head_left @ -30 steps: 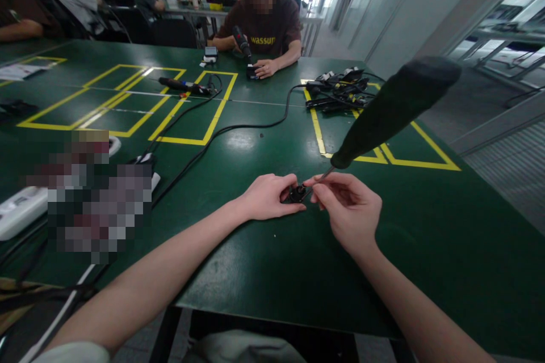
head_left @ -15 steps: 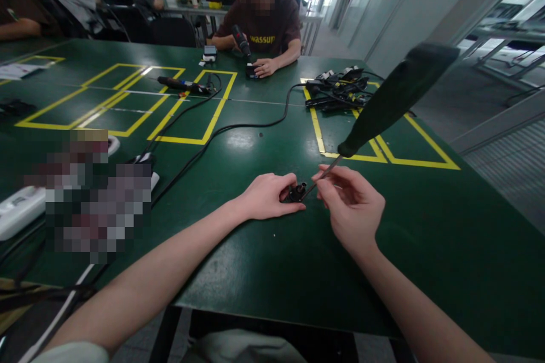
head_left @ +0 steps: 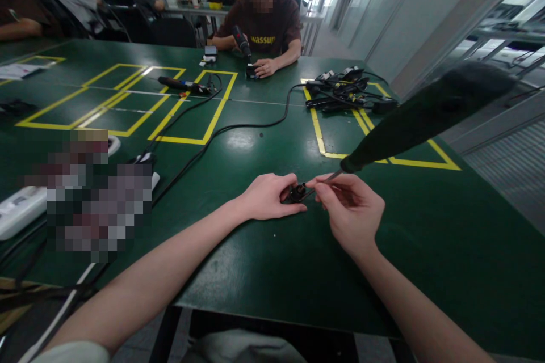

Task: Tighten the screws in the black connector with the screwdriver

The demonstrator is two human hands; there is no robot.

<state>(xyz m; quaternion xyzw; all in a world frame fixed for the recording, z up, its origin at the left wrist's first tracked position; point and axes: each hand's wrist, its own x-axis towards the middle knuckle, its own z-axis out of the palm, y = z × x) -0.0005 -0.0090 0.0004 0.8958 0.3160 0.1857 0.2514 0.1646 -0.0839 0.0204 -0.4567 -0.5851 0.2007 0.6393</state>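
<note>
My left hand [head_left: 268, 197] rests on the green table, its thumb and fingers closed round a small black part [head_left: 297, 193] with a short round post sticking up. What exactly the part is, I cannot make out. My right hand [head_left: 351, 204], just to the right, pinches the thin metal shaft of a screwdriver [head_left: 395, 119] between thumb and forefinger. Its large dark handle leans up and to the right, above my hand. The shaft's tip reaches down to the side of the black part; the exact contact point is too small to see.
A pile of black cabled devices [head_left: 340, 91] lies at the back right inside yellow tape. A corded tool [head_left: 185, 85] lies further left. White power strips [head_left: 23, 212] and cables are at the left. Across the table, a co-worker [head_left: 268, 28] holds a power driver [head_left: 241, 41].
The screwdriver has tipped lower to the right, its handle now closer to level. My right forefinger has moved slightly towards the black part. My left hand has stayed almost still.
</note>
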